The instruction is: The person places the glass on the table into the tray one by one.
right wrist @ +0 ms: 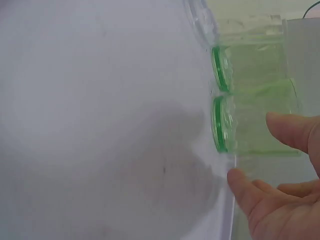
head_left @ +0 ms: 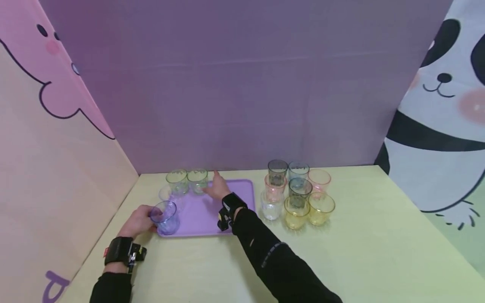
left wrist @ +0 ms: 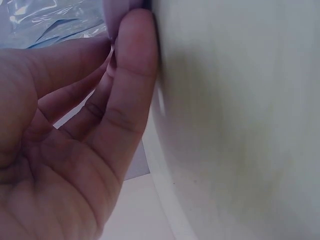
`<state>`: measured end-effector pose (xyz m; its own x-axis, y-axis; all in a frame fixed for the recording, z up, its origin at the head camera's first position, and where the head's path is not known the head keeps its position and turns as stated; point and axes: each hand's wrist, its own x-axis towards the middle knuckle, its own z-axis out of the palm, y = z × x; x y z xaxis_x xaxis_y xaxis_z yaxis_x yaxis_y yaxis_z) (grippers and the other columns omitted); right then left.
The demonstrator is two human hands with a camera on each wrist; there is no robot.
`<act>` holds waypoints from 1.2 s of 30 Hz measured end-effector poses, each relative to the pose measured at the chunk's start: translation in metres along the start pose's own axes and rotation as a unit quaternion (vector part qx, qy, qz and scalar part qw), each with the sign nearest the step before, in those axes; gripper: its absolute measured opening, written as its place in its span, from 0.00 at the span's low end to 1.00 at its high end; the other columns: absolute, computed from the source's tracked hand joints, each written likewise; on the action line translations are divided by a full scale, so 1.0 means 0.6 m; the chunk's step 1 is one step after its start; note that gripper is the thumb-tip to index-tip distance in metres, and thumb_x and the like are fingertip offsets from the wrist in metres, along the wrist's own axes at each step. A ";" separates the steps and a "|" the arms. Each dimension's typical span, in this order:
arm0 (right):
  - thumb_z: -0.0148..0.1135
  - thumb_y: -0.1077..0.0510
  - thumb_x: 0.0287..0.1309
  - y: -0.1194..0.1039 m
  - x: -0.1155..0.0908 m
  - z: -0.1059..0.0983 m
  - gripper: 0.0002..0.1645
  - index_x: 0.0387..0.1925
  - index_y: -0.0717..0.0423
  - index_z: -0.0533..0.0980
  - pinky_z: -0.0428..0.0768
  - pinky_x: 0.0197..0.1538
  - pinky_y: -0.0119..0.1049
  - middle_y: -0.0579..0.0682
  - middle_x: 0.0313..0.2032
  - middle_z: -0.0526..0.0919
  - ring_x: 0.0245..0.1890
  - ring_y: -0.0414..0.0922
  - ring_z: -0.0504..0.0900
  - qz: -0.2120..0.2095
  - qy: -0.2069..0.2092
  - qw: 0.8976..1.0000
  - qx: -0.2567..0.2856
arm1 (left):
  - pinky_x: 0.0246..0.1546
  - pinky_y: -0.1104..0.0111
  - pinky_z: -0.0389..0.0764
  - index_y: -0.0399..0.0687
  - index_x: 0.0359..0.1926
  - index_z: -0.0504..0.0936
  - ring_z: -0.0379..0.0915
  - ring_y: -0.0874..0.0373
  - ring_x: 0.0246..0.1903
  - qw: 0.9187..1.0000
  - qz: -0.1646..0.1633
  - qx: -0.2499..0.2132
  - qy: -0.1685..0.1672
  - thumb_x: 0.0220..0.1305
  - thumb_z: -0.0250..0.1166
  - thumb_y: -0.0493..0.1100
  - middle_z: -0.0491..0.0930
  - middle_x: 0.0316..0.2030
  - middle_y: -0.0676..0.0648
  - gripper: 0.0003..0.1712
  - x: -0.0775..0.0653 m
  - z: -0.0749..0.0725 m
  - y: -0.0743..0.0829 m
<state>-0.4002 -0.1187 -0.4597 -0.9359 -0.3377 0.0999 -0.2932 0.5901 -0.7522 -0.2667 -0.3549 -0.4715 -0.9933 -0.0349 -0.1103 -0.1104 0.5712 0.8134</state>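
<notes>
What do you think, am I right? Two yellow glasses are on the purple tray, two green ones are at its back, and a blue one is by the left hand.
Not quite: the head view shows the two yellow glasses on the table, right of the purple tray. Two green glasses are at its back, and a blue glass is by the left hand.
</notes>
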 end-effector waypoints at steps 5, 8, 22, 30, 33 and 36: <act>0.65 0.59 0.48 0.005 -0.019 -0.022 0.46 0.64 0.69 0.53 0.69 0.59 0.40 0.64 0.57 0.69 0.57 0.54 0.69 0.003 -0.010 1.000 0.002 | 0.27 0.63 0.81 0.29 0.41 0.78 0.75 0.54 0.27 1.000 0.003 0.001 -0.003 0.55 0.59 0.31 0.78 0.30 0.42 0.11 0.000 -0.002 0.001; 0.63 0.61 0.49 0.006 -0.034 -0.033 0.41 0.63 0.67 0.57 0.72 0.57 0.41 0.63 0.57 0.69 0.56 0.54 0.70 0.006 -0.010 0.999 0.034 | 0.27 0.63 0.82 0.29 0.40 0.78 0.75 0.54 0.27 1.000 0.009 0.004 -0.008 0.55 0.58 0.30 0.78 0.30 0.42 0.11 0.002 -0.002 0.000; 0.63 0.59 0.52 -0.015 -0.108 -0.082 0.38 0.63 0.63 0.59 0.74 0.54 0.37 0.59 0.57 0.70 0.55 0.51 0.72 -0.062 -0.024 0.993 0.096 | 0.26 0.64 0.82 0.28 0.41 0.77 0.76 0.53 0.26 1.000 0.012 0.001 -0.004 0.55 0.56 0.28 0.77 0.30 0.42 0.12 0.003 0.000 -0.012; 0.63 0.54 0.53 -0.007 -0.148 -0.101 0.32 0.59 0.57 0.66 0.75 0.53 0.34 0.53 0.55 0.73 0.52 0.46 0.74 -0.088 -0.043 0.988 0.119 | 0.26 0.63 0.82 0.28 0.40 0.78 0.76 0.53 0.26 1.000 0.009 0.001 -0.004 0.55 0.56 0.28 0.78 0.30 0.42 0.11 0.002 0.001 -0.013; 0.63 0.54 0.53 0.000 -0.159 -0.108 0.31 0.59 0.57 0.67 0.74 0.53 0.33 0.52 0.55 0.73 0.52 0.45 0.74 -0.097 -0.041 0.986 0.125 | 0.26 0.64 0.82 0.28 0.39 0.78 0.76 0.53 0.26 1.000 0.012 0.005 -0.004 0.55 0.56 0.28 0.77 0.30 0.42 0.11 0.002 0.001 -0.012; 0.62 0.55 0.54 0.010 -0.169 -0.119 0.30 0.58 0.58 0.67 0.73 0.56 0.37 0.53 0.55 0.73 0.53 0.48 0.74 -0.110 -0.039 0.985 0.128 | 0.26 0.64 0.82 0.28 0.40 0.78 0.75 0.53 0.27 1.000 0.016 0.003 -0.004 0.55 0.56 0.28 0.77 0.30 0.42 0.11 0.003 0.002 -0.010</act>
<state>-0.3208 -0.0284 -0.4279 -0.8350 -0.4971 0.2359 -0.4188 0.2962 -0.8584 -0.2677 -0.3573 -0.4772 -0.9960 -0.0088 -0.0885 -0.0774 0.5775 0.8127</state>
